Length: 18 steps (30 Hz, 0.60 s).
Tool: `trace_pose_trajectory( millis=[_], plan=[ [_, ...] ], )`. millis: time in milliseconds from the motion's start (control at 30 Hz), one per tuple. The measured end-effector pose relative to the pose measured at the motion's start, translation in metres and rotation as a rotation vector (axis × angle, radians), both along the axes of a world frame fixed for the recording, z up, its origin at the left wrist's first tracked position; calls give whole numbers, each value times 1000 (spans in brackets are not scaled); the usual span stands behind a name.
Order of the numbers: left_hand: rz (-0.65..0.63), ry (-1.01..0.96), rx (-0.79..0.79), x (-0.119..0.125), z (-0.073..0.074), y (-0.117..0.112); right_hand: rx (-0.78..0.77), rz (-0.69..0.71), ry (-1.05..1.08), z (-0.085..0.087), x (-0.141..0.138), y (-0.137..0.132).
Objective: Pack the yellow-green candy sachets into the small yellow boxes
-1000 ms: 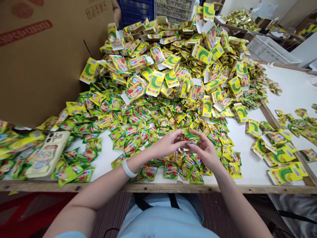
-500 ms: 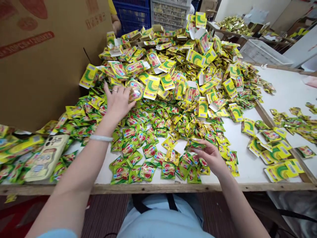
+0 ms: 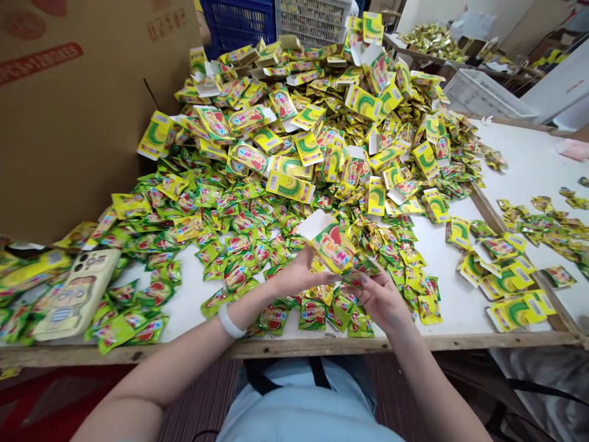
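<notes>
My left hand [image 3: 297, 274] is closed around a small yellow-and-green candy box [image 3: 332, 244], tilted, with its white flap up at the left end. At the box's lower right end, my right hand [image 3: 380, 301] pinches green candy packets [image 3: 361, 270] against the opening. How many packets it holds I cannot make out. Below and around both hands lie loose green watermelon-print packets [image 3: 313, 315] on the white table [image 3: 184, 301]. Behind them rises a heap of flat and open candy boxes [image 3: 289, 187] mixed with more packets.
A large brown carton [image 3: 87, 123] stands at the left. A phone in a cream case [image 3: 78, 298] lies near the front edge. Several filled-looking boxes [image 3: 510, 282] are stacked at the right by a wooden divider [image 3: 490, 212]. Plastic crates [image 3: 239, 27] stand behind the heap.
My left hand has come from the heap to the middle with a candy box, meeting the packets in my right hand. Another box in the heap has tipped over. The view has shifted slightly.
</notes>
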<state>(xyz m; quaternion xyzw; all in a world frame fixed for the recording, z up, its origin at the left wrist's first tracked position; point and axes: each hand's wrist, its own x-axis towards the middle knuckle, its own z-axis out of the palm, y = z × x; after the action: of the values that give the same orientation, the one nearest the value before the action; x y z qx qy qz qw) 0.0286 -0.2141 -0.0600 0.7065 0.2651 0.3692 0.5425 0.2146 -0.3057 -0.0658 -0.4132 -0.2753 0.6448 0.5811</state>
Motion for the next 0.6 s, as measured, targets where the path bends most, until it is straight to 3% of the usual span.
trace_pose_trajectory(
  millis=[67,133,333,467,600],
  plan=[
    [-2,-168,-201,14,0,-6,7,52,-65,0,-1,-4],
    [43,-266,-295,22,4,-10,65,22,-173,5,6,-7],
    [-164,-128,-328,19,6,-19,437,-62,-481,52,35,7],
    [-202,-87,-269,20,3,-27,607,99,-952,77,30,21],
    [-207,-63,-228,20,4,-28,640,341,-1277,95,30,23]
  ],
)
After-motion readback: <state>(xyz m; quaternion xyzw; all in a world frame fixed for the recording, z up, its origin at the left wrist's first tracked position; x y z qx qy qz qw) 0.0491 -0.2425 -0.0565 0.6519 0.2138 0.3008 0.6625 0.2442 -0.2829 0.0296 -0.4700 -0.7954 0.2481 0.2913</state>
